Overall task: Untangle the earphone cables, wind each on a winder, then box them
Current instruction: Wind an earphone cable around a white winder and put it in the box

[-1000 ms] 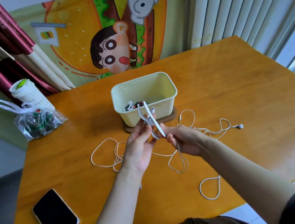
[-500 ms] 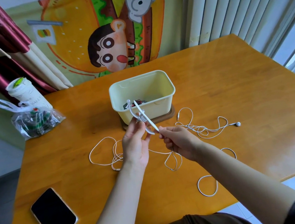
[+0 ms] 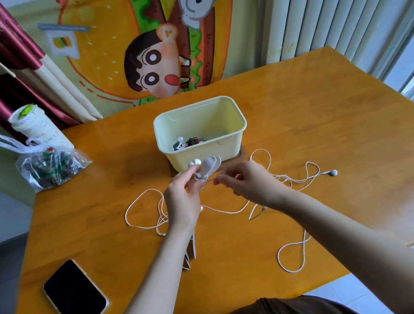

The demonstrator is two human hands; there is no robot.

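Winding one cable onto its winder.
My left hand (image 3: 183, 202) grips the winder (image 3: 208, 166) in front of the box (image 3: 235, 138); my right hand (image 3: 251, 185) pinches the cable (image 3: 332, 172) beside it. The rest trails across the table (image 3: 330, 114), so next I'd make taut, even turns.

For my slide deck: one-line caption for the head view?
Left hand holds a white winder, right hand pinches the earphone cable before a yellow box.

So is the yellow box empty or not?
Not empty: the open-topped box holds a small dark and white clutter at its bottom.
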